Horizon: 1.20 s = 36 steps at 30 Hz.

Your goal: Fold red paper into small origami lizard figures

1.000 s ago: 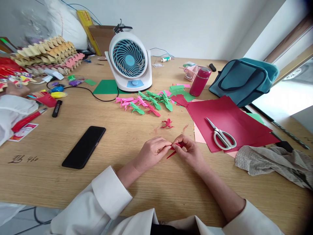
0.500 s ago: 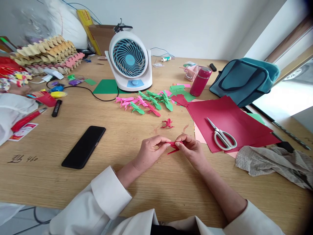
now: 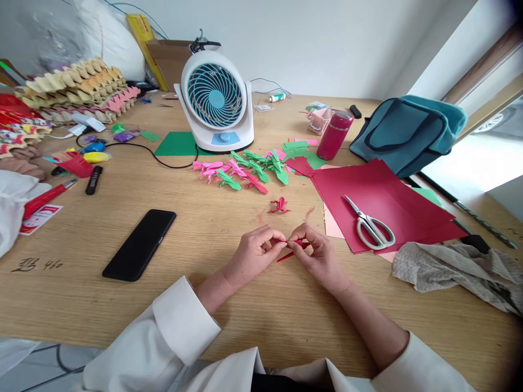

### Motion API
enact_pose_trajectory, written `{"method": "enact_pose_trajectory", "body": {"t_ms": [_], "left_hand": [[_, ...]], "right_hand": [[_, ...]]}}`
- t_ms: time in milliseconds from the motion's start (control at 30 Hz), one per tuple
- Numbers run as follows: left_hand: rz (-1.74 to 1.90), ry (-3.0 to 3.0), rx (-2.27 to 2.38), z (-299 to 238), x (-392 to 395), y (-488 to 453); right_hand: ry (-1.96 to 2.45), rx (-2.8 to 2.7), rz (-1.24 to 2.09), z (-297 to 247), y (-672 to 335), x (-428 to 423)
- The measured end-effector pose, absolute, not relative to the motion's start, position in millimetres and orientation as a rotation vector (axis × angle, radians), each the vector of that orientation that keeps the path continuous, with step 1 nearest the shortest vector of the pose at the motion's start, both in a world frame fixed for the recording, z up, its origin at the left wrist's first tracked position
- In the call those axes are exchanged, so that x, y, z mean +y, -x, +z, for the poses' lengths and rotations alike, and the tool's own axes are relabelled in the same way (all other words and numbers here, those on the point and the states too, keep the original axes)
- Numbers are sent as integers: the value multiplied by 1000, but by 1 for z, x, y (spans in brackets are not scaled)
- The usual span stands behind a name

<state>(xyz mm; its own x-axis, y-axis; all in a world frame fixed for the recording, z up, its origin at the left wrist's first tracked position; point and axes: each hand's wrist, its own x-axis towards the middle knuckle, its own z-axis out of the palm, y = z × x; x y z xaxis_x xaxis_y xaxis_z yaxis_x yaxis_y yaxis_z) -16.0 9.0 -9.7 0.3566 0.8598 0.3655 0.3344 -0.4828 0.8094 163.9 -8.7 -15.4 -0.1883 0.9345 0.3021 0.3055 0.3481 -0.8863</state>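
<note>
Between my two hands is a small folded red paper piece (image 3: 285,256), with a thin point sticking out below the fingers. The thumb and forefinger of my left hand (image 3: 261,249) pinch its left tip. My right hand (image 3: 317,253) pinches it close beside, covering much of the paper. Just beyond the fingers stands a red origami frog (image 3: 280,205). Farther off lies a group of folded pink, green and red paper figures (image 3: 245,170).
Scissors (image 3: 373,228) rest on red paper sheets (image 3: 412,212) to the right, near a crumpled cloth (image 3: 445,269). A black phone (image 3: 139,245) lies left. Behind are a fan (image 3: 216,100), a red flask (image 3: 335,135) and a teal bag (image 3: 408,133). Another person's hand (image 3: 20,166) shows far left.
My hands have drawn closer together, and the right fingers have shifted left along the red paper. Its lower point has moved slightly left and down. The other person's hand and sleeve moved at far left.
</note>
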Motion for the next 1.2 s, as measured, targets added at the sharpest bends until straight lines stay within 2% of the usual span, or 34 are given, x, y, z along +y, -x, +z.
{"method": "enact_pose_trajectory", "body": {"t_ms": [467,1200], "left_hand": [[1142,-1962,1124,-10,10,15],[1080,-2375,1102,-7,13,20]], "right_hand": [[1088,-1651,833,-18,-165,-5],[1018,-1715,735,-14,-161,-9]]}}
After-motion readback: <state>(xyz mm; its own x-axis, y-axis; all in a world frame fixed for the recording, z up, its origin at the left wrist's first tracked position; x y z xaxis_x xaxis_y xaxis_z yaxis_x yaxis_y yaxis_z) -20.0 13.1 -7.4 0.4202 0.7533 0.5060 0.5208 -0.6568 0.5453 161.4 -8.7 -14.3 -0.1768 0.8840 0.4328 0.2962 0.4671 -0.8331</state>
